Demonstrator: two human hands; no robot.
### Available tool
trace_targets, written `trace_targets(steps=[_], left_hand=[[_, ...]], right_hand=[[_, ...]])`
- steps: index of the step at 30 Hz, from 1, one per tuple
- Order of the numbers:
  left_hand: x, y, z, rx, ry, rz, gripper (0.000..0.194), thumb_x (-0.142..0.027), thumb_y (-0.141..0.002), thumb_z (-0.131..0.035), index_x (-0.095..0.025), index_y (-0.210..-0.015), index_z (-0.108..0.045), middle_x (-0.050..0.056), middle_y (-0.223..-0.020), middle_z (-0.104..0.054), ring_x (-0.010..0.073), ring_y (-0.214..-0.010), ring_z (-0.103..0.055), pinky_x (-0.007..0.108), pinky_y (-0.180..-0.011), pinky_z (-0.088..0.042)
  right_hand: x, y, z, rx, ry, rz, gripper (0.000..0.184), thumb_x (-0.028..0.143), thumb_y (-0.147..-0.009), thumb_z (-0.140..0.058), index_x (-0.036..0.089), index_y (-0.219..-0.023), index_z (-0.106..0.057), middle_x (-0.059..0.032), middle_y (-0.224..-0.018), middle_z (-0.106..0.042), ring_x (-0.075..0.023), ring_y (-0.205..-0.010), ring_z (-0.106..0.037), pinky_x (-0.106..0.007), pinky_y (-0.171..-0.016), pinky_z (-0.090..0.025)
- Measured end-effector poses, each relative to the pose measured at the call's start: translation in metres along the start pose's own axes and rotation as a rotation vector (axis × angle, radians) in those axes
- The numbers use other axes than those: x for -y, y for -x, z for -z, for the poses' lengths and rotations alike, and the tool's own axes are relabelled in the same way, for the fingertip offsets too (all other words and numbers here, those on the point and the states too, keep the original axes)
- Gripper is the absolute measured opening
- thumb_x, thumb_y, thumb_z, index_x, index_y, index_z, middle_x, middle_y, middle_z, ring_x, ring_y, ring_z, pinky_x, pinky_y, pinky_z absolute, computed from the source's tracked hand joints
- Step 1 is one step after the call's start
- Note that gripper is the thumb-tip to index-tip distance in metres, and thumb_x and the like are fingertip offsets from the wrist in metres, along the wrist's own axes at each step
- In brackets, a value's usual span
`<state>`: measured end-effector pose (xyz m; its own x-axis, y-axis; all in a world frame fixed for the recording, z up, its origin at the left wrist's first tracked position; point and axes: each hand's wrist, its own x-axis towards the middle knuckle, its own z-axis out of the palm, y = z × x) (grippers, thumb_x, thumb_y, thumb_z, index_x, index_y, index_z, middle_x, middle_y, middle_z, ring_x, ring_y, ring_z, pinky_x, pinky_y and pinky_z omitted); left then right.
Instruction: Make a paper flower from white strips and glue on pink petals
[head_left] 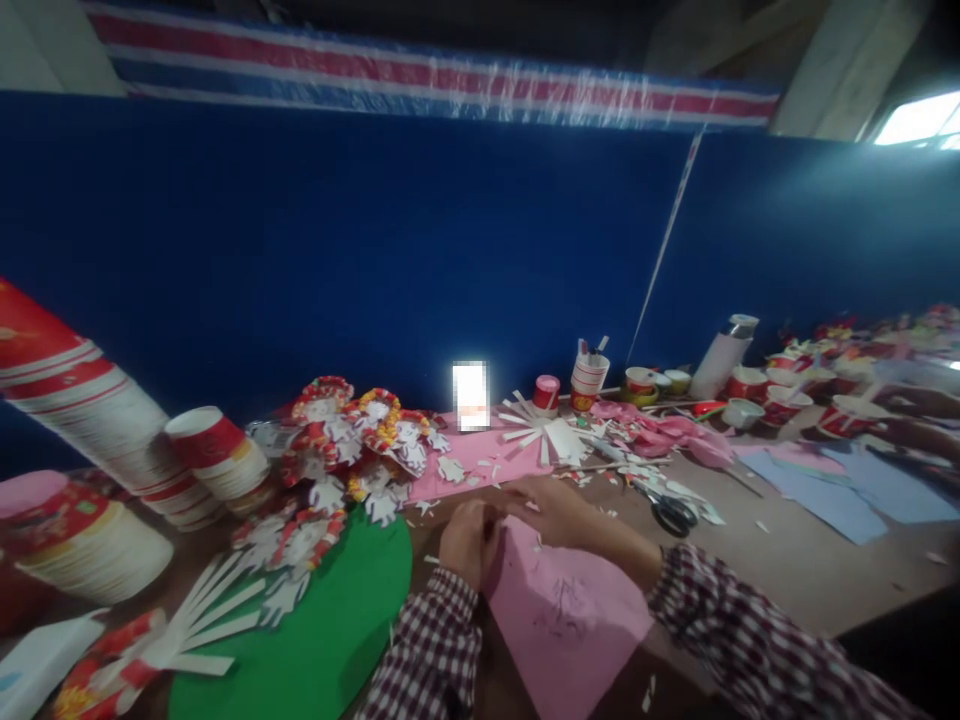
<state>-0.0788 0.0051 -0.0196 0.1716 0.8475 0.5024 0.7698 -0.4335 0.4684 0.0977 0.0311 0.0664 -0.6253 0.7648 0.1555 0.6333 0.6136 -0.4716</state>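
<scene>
My left hand [466,542] is closed, its fingers curled against the fingertips of my right hand [551,512]. Both meet at the upper corner of a pink paper sheet [574,610] with dark scribbles on it. The pinched fingertips overlap, so what is between them is hidden. To the left lies a large green round sheet [330,620]. On its upper edge sits a heap of red, yellow and white paper cut-outs [352,440]. Black-handled scissors [673,514] rest to the right of my right hand, among white paper scraps.
Stacked paper cups [112,430] lean at the left, beside a fan of white strips [210,615]. Behind my hands are a pink sheet [487,462], more white strips [544,430] and a cup of tools [589,380]. Light blue sheets [817,490], a bottle [724,355] and another person's hand [919,405] are at right.
</scene>
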Motion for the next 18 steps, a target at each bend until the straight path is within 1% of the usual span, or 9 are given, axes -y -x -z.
trace_targets(steps=[2, 5, 8, 11, 13, 16, 18], left_hand=[[-0.001, 0.0, 0.0, 0.034, -0.019, 0.004, 0.016, -0.015, -0.085, -0.053, -0.018, -0.093, -0.067, 0.009, -0.09, -0.068, 0.0234, -0.087, -0.062, 0.037, -0.079, -0.05], [-0.002, 0.0, 0.001, 0.074, -0.039, 0.018, 0.02, -0.013, -0.086, -0.051, -0.017, -0.098, -0.067, 0.009, -0.093, -0.067, 0.0235, -0.09, -0.06, 0.037, -0.081, -0.049], [-0.003, 0.0, 0.002, 0.106, -0.058, 0.042, 0.019, -0.01, -0.085, -0.052, -0.017, -0.095, -0.067, 0.008, -0.092, -0.067, 0.0222, -0.089, -0.059, 0.034, -0.08, -0.048], [-0.004, -0.001, 0.003, 0.132, -0.08, 0.065, 0.017, -0.009, -0.084, -0.053, -0.016, -0.089, -0.067, 0.008, -0.09, -0.066, 0.0225, -0.087, -0.058, 0.033, -0.077, -0.048], [-0.005, -0.001, 0.004, 0.145, -0.093, 0.073, 0.015, -0.009, -0.083, -0.053, -0.015, -0.086, -0.067, 0.008, -0.088, -0.065, 0.0231, -0.085, -0.057, 0.034, -0.076, -0.047], [-0.007, -0.001, 0.004, 0.147, -0.103, 0.085, 0.013, -0.01, -0.083, -0.054, -0.015, -0.083, -0.066, 0.009, -0.086, -0.063, 0.024, -0.084, -0.056, 0.035, -0.075, -0.046], [-0.007, -0.001, 0.003, 0.144, -0.098, 0.092, 0.013, -0.011, -0.083, -0.054, -0.015, -0.082, -0.066, 0.009, -0.085, -0.062, 0.0238, -0.085, -0.055, 0.035, -0.075, -0.046]], right_hand=[[-0.008, -0.028, -0.006, -0.029, 0.098, -0.066, 0.032, 0.031, -0.087, -0.053, 0.015, -0.113, -0.063, -0.0118, -0.106, -0.067, -0.0216, -0.098, -0.06, -0.031, -0.086, -0.043], [-0.014, -0.066, -0.027, -0.05, 0.188, -0.143, 0.041, 0.04, -0.085, -0.056, 0.014, -0.117, -0.06, -0.0147, -0.111, -0.064, -0.0233, -0.101, -0.059, -0.032, -0.086, -0.043], [-0.012, -0.091, -0.046, -0.026, 0.265, -0.183, 0.046, 0.05, -0.081, -0.059, 0.011, -0.105, -0.065, -0.0168, -0.103, -0.064, -0.0248, -0.097, -0.059, -0.034, -0.082, -0.043], [-0.012, -0.098, -0.058, -0.025, 0.312, -0.168, 0.041, 0.049, -0.079, -0.062, 0.012, -0.095, -0.066, -0.0162, -0.098, -0.064, -0.0242, -0.095, -0.059, -0.033, -0.081, -0.042], [-0.016, -0.098, -0.059, -0.016, 0.282, -0.17, 0.033, 0.042, -0.081, -0.062, 0.014, -0.097, -0.066, -0.0138, -0.098, -0.065, -0.0215, -0.091, -0.06, -0.029, -0.077, -0.042], [-0.024, -0.095, -0.054, 0.055, 0.228, -0.197, 0.022, 0.029, -0.086, -0.055, 0.016, -0.101, -0.065, -0.0097, -0.097, -0.067, -0.0181, -0.088, -0.062, -0.025, -0.072, -0.042], [-0.028, -0.095, -0.046, 0.097, 0.279, -0.212, 0.021, 0.023, -0.088, -0.051, 0.016, -0.101, -0.066, -0.0095, -0.095, -0.068, -0.019, -0.089, -0.062, -0.025, -0.071, -0.041]])
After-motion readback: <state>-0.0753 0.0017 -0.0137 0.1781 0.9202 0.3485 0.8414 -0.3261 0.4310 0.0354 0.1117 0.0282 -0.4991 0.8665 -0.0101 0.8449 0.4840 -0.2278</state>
